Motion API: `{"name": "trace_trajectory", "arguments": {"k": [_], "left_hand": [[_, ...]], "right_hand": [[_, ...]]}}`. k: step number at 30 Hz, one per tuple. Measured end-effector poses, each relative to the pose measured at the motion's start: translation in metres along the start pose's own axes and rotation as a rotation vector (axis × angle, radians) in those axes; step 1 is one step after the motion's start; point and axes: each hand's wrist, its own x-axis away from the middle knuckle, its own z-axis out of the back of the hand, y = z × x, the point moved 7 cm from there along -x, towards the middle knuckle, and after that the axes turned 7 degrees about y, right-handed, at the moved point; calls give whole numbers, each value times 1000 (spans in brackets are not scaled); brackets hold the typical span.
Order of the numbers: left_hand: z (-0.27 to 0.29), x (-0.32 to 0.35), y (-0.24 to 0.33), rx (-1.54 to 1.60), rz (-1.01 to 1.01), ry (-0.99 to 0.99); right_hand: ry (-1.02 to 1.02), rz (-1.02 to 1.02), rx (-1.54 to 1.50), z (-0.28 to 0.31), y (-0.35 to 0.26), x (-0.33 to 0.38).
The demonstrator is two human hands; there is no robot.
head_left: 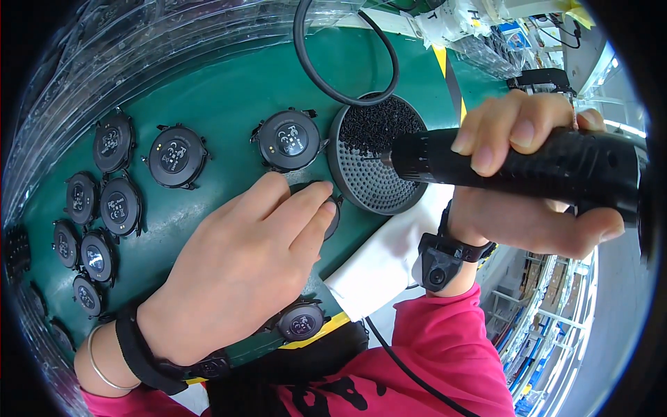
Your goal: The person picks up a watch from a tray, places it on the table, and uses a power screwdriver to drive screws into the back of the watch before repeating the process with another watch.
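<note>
My right hand (535,201) grips a black electric screwdriver (514,161), held sideways with its tip over a round grey dish (339,156). Small black screws (379,121) fill the far part of that dish, and its dimpled floor shows in the near part. Close to the dish, my left hand (243,257) has its fingers closed on a round black watch case (335,221), most of which the hand hides. Beyond the fingers lies another watch case (290,140), back up. One more watch case (302,321) sits nearer me, below the left hand.
Several watch cases (176,156) lie in rows at the left of the green mat (229,83). A white cloth or sheet (382,267) lies beside the dish. A black cable (299,48) loops above the dish. Clear plastic packaging (139,55) lines the far left edge.
</note>
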Motion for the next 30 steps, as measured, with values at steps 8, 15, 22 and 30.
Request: {"name": "trace_trajectory", "arguments": {"k": [8, 15, 22, 30], "left_hand": [[-4, -6, -2, 14, -3, 12], [-6, -12, -5, 18, -10, 12], [-9, -16, -7, 23, -5, 9], [-13, -20, -9, 18, 10, -15]], "right_hand": [[-168, -114, -43, -19, -9, 0], [-247, -77, -50, -22, 4, 13], [-264, 68, -79, -23, 7, 21], [-250, -4, -18, -38, 6, 7]]}}
